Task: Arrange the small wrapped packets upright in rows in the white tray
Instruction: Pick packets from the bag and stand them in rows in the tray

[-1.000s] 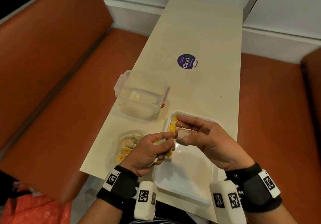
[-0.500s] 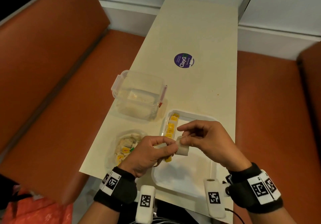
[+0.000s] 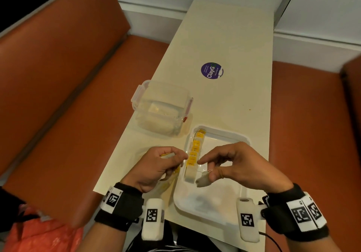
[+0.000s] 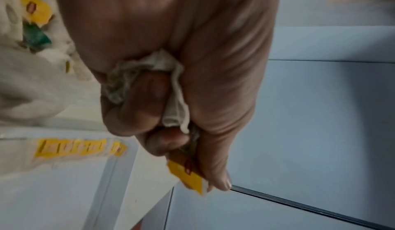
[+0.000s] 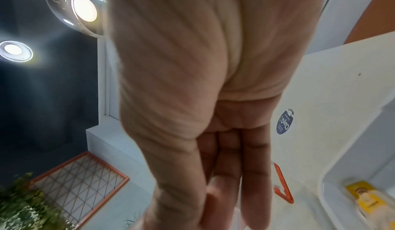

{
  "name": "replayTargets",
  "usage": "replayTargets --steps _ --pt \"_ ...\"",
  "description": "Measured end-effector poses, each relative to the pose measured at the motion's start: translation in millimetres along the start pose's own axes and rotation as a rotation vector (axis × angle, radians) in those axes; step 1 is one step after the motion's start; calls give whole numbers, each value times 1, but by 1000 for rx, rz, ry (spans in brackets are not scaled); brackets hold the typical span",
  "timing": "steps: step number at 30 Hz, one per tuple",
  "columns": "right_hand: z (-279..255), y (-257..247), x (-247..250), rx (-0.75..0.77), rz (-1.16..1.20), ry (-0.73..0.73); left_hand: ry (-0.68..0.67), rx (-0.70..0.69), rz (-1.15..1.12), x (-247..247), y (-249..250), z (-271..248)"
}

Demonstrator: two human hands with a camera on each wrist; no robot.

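The person is partway through filling the first row. A line of packets [image 3: 194, 150] with yellow labels stands along the left wall of the white tray [image 3: 232, 138], and the rest of the tray floor is bare.

The right hand [image 3: 232, 165] hovers over the tray, its fingers [image 3: 212, 175] pinched on a pale packet [image 3: 203, 181] that dangles just beside the near end of the row. The left hand [image 3: 156, 167] sits just left of the tray, fingers [image 4: 136, 108] curled tight round a crumpled white packet with a yellow tag [image 4: 188, 172] poking out under the thumb.

I'd judge the next move is to lower the dangling packet to the row's near end and stand it on edge against its neighbour; it looks soft, so it may slump unless pressed close.

On the counter [image 3: 230, 36], a clear clip-lid box [image 3: 162, 109] holds something pale that I can't identify. A shallow clear dish [image 4: 32, 36] of loose packets lies mostly hidden under the left hand.
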State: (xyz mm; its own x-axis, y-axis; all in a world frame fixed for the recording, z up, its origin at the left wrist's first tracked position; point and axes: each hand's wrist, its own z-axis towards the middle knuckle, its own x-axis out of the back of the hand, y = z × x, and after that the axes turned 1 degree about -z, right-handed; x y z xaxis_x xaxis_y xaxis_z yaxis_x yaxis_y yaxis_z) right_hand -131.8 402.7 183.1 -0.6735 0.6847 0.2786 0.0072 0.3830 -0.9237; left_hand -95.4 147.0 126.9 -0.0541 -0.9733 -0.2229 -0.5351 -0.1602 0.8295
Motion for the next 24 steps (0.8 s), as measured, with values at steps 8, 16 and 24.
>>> replayTargets --steps 8,16,24 --pt "9 10 -15 60 118 45 -22 -23 -44 -26 -1 -1" --pt "8 21 -12 77 23 108 65 -157 -15 -31 1 -4" --pt "5 8 -7 44 -122 -27 88 -168 35 -35 0 1"
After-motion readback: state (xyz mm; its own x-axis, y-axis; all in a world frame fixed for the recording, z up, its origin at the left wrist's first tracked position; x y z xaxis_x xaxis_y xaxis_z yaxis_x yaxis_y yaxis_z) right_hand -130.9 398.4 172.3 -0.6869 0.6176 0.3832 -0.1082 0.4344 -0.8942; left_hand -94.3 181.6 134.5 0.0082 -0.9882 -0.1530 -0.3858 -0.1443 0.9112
